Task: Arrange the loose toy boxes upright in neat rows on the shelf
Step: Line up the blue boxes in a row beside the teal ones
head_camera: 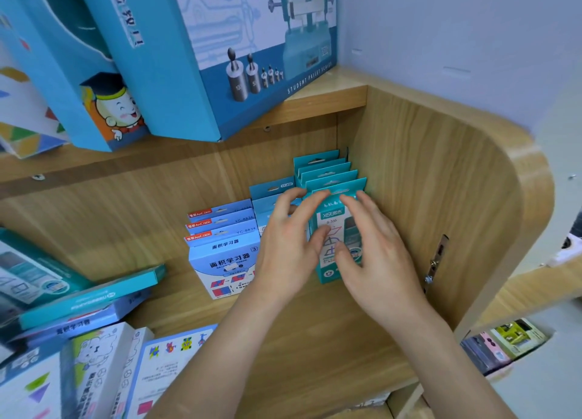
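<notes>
A row of teal toy boxes (pixel 327 174) stands upright against the right wall of the wooden shelf (pixel 315 324). Both hands are on the front teal box (pixel 332 220). My left hand (pixel 288 245) holds its left edge, fingers over the top and thumb on the face. My right hand (pixel 374 254) holds its right side, fingers at the top and thumb on the front. To the left, a short row of light blue boxes (pixel 267 191) stands partly hidden behind my left hand. Further left is an upright row of blue-and-white boxes (pixel 222 254).
Loose boxes (pixel 85 295) lie flat in a pile at the shelf's left. White boxes (pixel 104 371) lean at the front left. Large blue boxes (pixel 201 56) stand on the shelf above. A metal hinge (pixel 436 261) sits on the right wall.
</notes>
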Motion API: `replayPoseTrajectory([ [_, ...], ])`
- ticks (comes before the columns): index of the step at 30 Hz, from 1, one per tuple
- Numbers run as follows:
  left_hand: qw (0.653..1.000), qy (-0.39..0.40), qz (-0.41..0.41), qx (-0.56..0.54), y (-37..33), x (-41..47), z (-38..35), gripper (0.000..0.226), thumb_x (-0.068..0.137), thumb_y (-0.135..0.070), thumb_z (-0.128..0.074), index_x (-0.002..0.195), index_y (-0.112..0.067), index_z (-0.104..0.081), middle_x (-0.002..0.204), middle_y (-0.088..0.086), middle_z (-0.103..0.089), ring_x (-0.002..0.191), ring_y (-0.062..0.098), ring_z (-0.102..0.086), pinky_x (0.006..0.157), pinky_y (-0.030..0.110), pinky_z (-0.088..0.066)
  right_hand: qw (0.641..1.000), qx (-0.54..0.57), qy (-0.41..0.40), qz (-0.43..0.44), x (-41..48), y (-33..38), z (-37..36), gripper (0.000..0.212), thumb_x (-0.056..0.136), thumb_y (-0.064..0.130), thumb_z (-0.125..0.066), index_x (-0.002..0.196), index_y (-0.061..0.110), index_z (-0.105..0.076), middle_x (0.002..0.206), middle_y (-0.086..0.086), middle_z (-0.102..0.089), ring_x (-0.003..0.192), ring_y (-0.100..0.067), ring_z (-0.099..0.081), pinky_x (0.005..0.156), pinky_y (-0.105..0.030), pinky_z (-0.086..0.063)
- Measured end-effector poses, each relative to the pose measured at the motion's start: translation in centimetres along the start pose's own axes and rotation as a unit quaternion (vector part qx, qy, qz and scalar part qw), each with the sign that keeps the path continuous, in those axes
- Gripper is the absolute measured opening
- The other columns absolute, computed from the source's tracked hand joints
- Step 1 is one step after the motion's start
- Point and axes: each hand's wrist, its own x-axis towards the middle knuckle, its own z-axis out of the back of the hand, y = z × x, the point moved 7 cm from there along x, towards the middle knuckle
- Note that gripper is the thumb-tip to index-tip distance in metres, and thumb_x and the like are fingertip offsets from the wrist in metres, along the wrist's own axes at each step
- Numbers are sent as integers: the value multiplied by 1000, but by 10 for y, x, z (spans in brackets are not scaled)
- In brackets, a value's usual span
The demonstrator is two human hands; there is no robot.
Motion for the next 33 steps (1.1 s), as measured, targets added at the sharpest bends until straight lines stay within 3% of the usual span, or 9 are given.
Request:
replayPoseTrajectory([
  [4, 1000, -20, 7, -12, 0, -3, 7, 40, 86, -16, -66, 124, -25, -58, 127, -2, -48, 107, -8, -41, 89, 4, -35, 998, 57, -9, 1, 0, -4, 0, 57, 88, 14, -56, 141, 21, -36, 151, 0, -31, 140, -10, -25, 112, -39, -33],
  [6, 999, -20, 4, -26, -2, -4, 8, 38, 86, -14, -65, 122, -23, -57, 124, -3, -51, 108, -2, -47, 91, 17, -45, 998, 62, -13, 5, 0, -4, 1, 55, 88, 13, -55, 140, 19, -37, 149, 1, -33, 139, -11, -28, 110, -40, -35],
  [8, 999, -21, 26, -41, -2, -3, 8, 38, 85, -16, -66, 120, -24, -53, 119, -8, -53, 101, 3, -52, 83, 31, -52, 998, 65, -15, 7, -1, -4, 2, 54, 88, 13, -55, 139, 18, -38, 148, 1, -34, 138, -11, -30, 109, -40, -36],
  [10, 996, -27, 61, -55, 1, -2, 8, 42, 83, -19, -69, 119, -26, -48, 115, -13, -53, 94, 2, -53, 76, 35, -54, 997, 73, -15, 11, -3, -3, 1, 54, 89, 13, -55, 139, 19, -37, 148, 1, -34, 137, -12, -32, 108, -41, -38],
  [13, 994, -32, 81, -67, 7, -2, 6, 48, 81, -19, -72, 120, -25, -47, 113, -13, -53, 91, 3, -55, 72, 34, -55, 997, 74, -17, 16, -7, -5, 2, 53, 89, 13, -55, 138, 18, -38, 146, 2, -36, 137, -11, -31, 108, -40, -38],
  [17, 994, -16, 91, -59, 9, -11, 8, 43, 82, -19, -71, 120, -26, -50, 114, -11, -54, 91, 2, -54, 66, 17, -50, 996, 87, -13, 19, -12, -6, 1, 51, 88, 19, -50, 138, 20, -38, 142, 4, -39, 134, -11, -36, 104, -41, -42],
  [25, 996, -38, 72, -39, 13, -70, 76, 16, 86, -10, -65, 93, -25, -66, 94, -16, -59, 83, -1, -59, 67, 6, -44, 993, 111, 32, 33, -23, 18, -2, 49, 91, 18, -56, 135, 33, -41, 125, 18, -44, 120, -1, -44, 91, -27, -52],
  [30, 990, -29, 116, 80, 31, -132, 128, 12, 82, -18, -60, 87, -25, -69, 78, -26, -60, 69, -4, -57, 66, 8, -42, 984, 152, 76, 51, -31, 46, -28, 41, 87, 12, -60, 123, 31, -54, 113, 13, -58, 101, 0, -55, 77, -9, -45],
  [33, 979, -33, 132, 152, 36, -171, 161, 15, 82, -13, -59, 89, -21, -70, 85, -18, -65, 74, -3, -57, 70, 13, -45, 972, 189, 131, 53, -47, 63, -57, 36, 86, 12, -60, 116, 33, -58, 108, 11, -62, 96, -3, -59, 74, -15, -48],
])
